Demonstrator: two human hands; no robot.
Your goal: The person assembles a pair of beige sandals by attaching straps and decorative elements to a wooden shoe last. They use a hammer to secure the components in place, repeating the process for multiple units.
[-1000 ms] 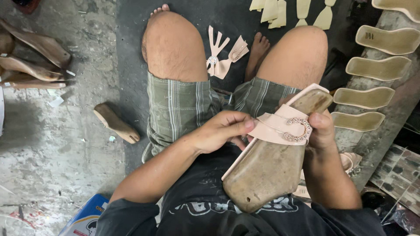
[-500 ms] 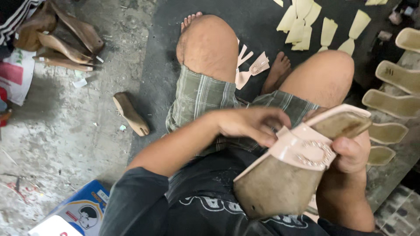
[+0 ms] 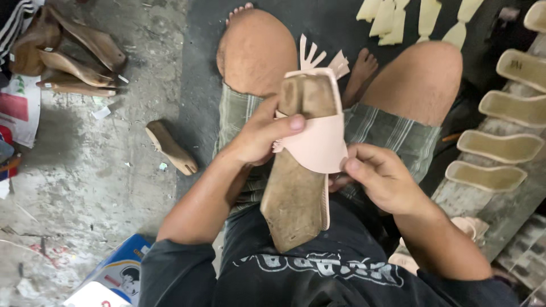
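1. The wooden shoe last (image 3: 298, 193) is held above the person's lap, between the 2 knees, with its narrow end pointing away from the body and its flat bottom face turned up to the camera.
2. A pale pink strap (image 3: 318, 142) is wrapped across the middle of the last, so the last lies between both hands, 1 hand on each side.
3. The left hand (image 3: 259, 136) is curled around the left edge of the last; its thumb presses flat on the upper left corner of the strap, and the other fingers go behind the wood, where I cannot see them.
4. The right hand (image 3: 381, 176) is half closed at the right edge; its thumb tip presses on the lower right corner of the strap, and the bent fingers grip under the last.
5. The last looks brown, worn and stained, wider at the near end, and the strap is smooth and clean.
6. On the concrete floor (image 3: 85, 187), 1 more last (image 3: 170, 149) lies to the left of the left knee, and a pile of lasts (image 3: 68, 54) lies further to the upper left.
7. A row of beige insoles (image 3: 503, 145) lies to the right of the right knee.
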